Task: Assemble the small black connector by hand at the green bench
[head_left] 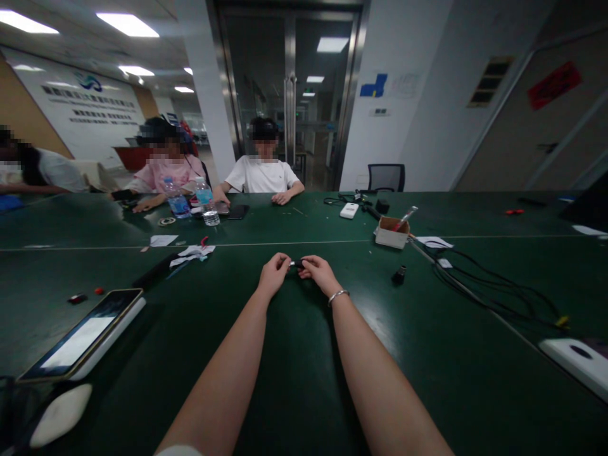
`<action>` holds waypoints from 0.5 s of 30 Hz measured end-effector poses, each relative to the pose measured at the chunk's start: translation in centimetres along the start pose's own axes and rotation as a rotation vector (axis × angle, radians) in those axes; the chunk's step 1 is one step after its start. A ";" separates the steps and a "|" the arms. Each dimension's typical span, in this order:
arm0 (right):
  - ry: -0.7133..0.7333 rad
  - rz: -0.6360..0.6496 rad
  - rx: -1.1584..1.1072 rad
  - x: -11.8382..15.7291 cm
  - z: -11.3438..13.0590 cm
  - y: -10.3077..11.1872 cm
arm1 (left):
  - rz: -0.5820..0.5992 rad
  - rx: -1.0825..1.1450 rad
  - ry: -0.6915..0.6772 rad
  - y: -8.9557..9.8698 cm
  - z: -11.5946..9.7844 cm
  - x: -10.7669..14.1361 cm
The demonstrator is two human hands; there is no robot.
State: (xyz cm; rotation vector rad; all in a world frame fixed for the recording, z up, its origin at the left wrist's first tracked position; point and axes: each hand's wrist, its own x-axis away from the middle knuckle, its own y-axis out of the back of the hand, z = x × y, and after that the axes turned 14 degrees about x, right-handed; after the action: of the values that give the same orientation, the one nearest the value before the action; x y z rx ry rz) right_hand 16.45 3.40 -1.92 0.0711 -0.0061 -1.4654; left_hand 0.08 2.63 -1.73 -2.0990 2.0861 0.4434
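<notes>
Over the middle of the green table [304,354], my two hands meet at a small black-and-silver piece [298,264]; it looks like a USB stick, but it is too small to be sure. My left hand [275,272] pinches its silver end between thumb and fingers. The black end sits in the closed fingertips of my right hand [320,272], which partly cover it. A silver bracelet [338,296] circles my right wrist. Off to the right of that hand, a short black object [399,274] stands on the tabletop.
A phone [85,332] rests on a white box at the left, near a white mouse-like object [61,415]. At the right are an open carton [392,233], black cables [494,278] and a white device [577,361]. Water bottles [205,199] and seated people [266,174] are across the table.
</notes>
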 end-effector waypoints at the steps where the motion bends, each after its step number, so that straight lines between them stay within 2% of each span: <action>1: 0.000 -0.003 -0.005 0.0 0.0 0.0 | 0.001 -0.002 -0.009 0.0 0.1 0.0; 8: 0.013 -0.003 -0.009 0.1 0.0 0.1 | 0.010 0.000 0.010 0.1 0.3 -0.1; 15: 0.023 0.008 0.000 0.2 0.1 0.2 | 0.020 0.051 -0.053 0.2 -0.3 0.0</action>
State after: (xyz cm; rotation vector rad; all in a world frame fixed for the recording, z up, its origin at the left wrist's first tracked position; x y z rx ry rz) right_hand 16.64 3.22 -1.83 0.0876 0.0119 -1.4566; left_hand -0.09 2.56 -1.41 -2.0178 2.0681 0.4387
